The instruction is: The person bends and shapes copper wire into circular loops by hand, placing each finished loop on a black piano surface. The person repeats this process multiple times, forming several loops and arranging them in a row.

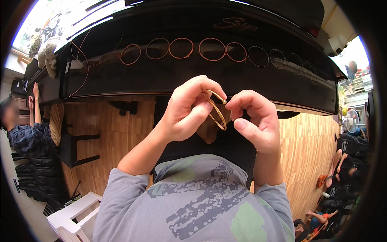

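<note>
Pinched between thumb and fingers of my left hand [189, 107] is a coiled golden instrument string [219, 119]. It hangs in a narrow loop, with a short end pointing right toward my other hand. Close to that end, my right hand [258, 119] has bent fingers, its thumb and index finger apart, and nothing visible in its grip. Along the black piano [161, 76] beyond my hands lies a row of coiled strings. Copper-coloured coils [193, 49] are at the left and middle, thinner silvery coils [267, 61] at the right. A loose uncoiled string [87, 76] trails at the far left.
A stuffed toy [49, 56] sits at the piano's left end. Another person [30, 135] is at the far left, beside a black bench [76, 150]. A white wooden frame [68, 213] stands lower left. Guitars and black cases [352, 151] line the right side, near a fan [351, 119].
</note>
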Tool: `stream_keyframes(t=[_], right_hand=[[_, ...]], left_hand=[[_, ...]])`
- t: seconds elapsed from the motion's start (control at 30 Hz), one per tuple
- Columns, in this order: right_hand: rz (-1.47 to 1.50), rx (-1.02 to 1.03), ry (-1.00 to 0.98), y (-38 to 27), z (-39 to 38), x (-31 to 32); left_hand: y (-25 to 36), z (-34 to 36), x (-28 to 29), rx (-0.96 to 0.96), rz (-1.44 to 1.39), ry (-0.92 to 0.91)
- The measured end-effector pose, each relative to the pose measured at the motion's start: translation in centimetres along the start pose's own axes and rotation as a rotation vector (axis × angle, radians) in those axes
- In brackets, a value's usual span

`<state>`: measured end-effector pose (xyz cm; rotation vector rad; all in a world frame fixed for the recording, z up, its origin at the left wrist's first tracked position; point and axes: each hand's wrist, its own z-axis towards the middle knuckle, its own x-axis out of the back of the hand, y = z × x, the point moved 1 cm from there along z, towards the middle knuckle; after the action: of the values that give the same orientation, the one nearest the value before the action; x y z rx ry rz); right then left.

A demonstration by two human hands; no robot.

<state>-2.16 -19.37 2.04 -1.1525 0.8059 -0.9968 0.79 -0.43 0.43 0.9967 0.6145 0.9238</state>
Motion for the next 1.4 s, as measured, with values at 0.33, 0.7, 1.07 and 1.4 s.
stream_keyframes(t=[0.33,0.7,1.07,1.4], right_hand=[[-0.157,-0.005,0.232,0.3,0.0,-0.6],[-0.232,0.074,0.240,0.5,0.1,-0.9],[-0.067,0.020,0.210,0.4,-0.2,-0.9],[-0.013,0.112,0.067,-0.3,-0.1,-0.4]], left_hand=[[-1.0,0.3,0.6,-0.161,0.068,0.044],[-0.3,0.6,-0.3,-0.125,0.219,0.224],[-0.9,0.5,0.5,-0.647,0.691,0.267],[-0.7,0.0,0.2,-0.699,0.506,0.271]])
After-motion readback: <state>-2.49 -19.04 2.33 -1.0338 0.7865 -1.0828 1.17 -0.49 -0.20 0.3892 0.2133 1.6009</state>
